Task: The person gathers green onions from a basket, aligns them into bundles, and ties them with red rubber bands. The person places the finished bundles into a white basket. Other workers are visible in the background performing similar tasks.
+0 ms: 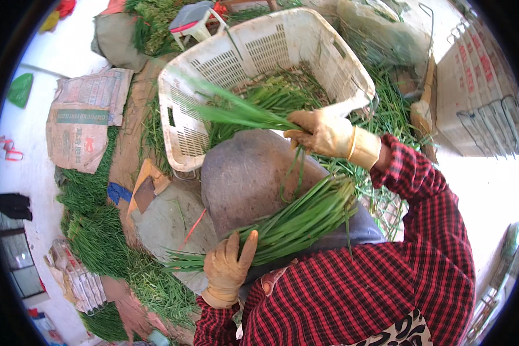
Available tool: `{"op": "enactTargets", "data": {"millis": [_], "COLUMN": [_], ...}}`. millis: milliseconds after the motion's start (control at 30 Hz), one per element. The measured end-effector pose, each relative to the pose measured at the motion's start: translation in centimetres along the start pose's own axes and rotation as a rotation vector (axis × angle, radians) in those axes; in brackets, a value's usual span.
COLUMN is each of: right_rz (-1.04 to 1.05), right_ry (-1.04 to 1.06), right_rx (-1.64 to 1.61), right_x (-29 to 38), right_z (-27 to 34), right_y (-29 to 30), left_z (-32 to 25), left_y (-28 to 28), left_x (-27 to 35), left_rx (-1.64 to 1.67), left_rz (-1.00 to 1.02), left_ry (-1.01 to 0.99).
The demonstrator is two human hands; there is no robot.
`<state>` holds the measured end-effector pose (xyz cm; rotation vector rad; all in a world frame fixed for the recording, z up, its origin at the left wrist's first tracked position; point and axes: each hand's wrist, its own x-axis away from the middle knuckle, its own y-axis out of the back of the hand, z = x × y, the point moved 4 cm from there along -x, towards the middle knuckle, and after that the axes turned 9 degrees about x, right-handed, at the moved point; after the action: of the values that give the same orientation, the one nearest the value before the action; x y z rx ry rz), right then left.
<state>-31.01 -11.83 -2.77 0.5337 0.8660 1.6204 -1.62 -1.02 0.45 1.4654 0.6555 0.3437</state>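
My right hand (320,132), in a stained pale rubber glove, grips a few long flat green leaves (242,112) that point left over the near rim of a white plastic basket (264,47). A thicker bunch of green leafy stalks (302,220), probably chives, lies across my lap. On its left end rests my left hand (231,266), gloved alike, thumb and fingers apart; whether it presses on the stalks I cannot tell. A dark, dirt-marked apron or sheet (255,173) covers my knees. More leaves (277,93) lie inside the basket.
Piles of green stalks (97,238) line the left side, near a printed woven sack (82,116). A small stool (194,26) stands behind the basket. Stacked white crates (480,91) are at the right, beside a wooden-handled tool (424,108). Loose leaves litter the floor.
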Motion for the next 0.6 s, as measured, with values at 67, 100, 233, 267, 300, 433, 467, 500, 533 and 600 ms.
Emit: {"op": "enactTargets", "data": {"millis": [67,100,233,267,300,433,467,500,533,600], "right_rz": [0.077,0.161,0.341,0.365,0.384,0.401,0.503,0.499,0.466,0.45], "right_ry": [0.241,0.303,0.543,0.538,0.528,0.4,0.25,0.196,0.135,-0.065], "right_rx": [0.002,0.012,0.206,0.229,0.254,0.105,0.156,0.088,-0.022,-0.171], "right_x": [0.3,0.5,2.2,2.1,2.0,1.9,2.1,2.3,3.1,4.5], "right_z": [1.0,1.4,4.2,4.4,4.4,1.9,0.3,0.8,0.0,-1.2], "right_y": [-1.0,-1.2,-1.9,-1.8,-1.7,-2.2,-2.4,-1.2,-1.1,-0.3], "left_z": [0.5,0.9,1.8,1.8,1.8,2.3,2.3,2.4,2.3,2.0], "left_y": [0.3,0.6,-0.1,-0.5,-0.1,-1.6,-1.8,-2.1,-2.3,-3.2], "left_x": [0.8,0.9,0.9,0.3,-0.4,-1.5,-1.3,-0.8,-0.8,-0.3], "left_rx": [0.054,0.092,0.148,0.151,0.154,0.287,0.254,0.218,0.219,0.41], "left_rz": [-0.084,-0.199,-0.442,-0.301,-0.295,0.088,0.115,0.138,0.139,0.16], "left_ry": [-0.016,-0.026,0.022,0.172,0.162,0.296,0.29,0.302,0.303,0.377]}}
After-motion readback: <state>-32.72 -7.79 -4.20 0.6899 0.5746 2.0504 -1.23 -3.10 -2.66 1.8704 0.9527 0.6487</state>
